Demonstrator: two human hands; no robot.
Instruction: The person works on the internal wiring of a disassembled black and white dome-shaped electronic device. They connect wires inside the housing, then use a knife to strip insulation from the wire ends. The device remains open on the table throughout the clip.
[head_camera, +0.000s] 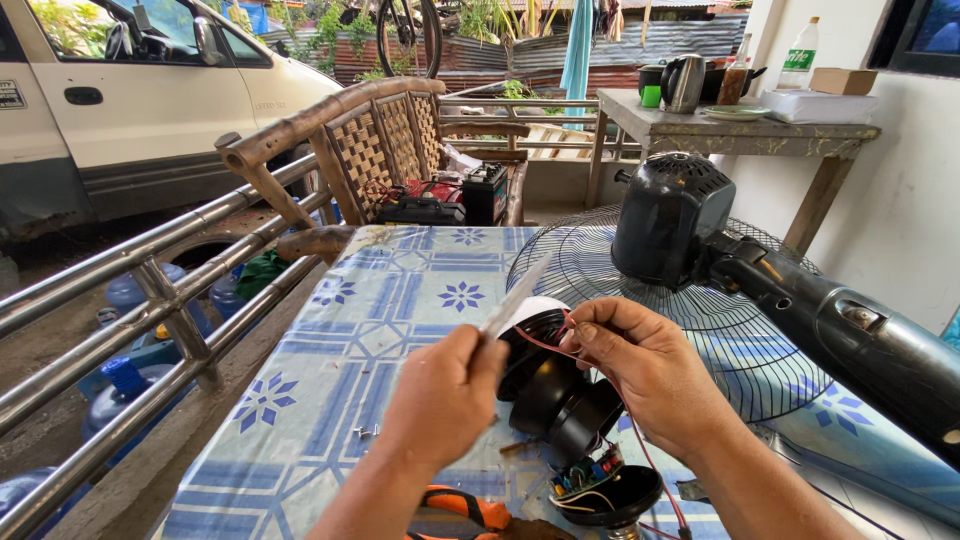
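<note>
My left hand grips a thin pale tool, blurred, with its tip slanting up and to the right. My right hand pinches thin red wires that run out of a black and white motor part lying on the table between both hands. Just below it sits a small green circuit board in a round black cap. A black electric fan lies on its side behind: motor housing, wire grille and dark stand.
The table wears a blue and white patterned cloth with small screws on it; orange-handled pliers lie at the near edge. A metal railing runs along the left, above blue water jugs. Beyond stand a bamboo bench, a white vehicle and a cluttered concrete table.
</note>
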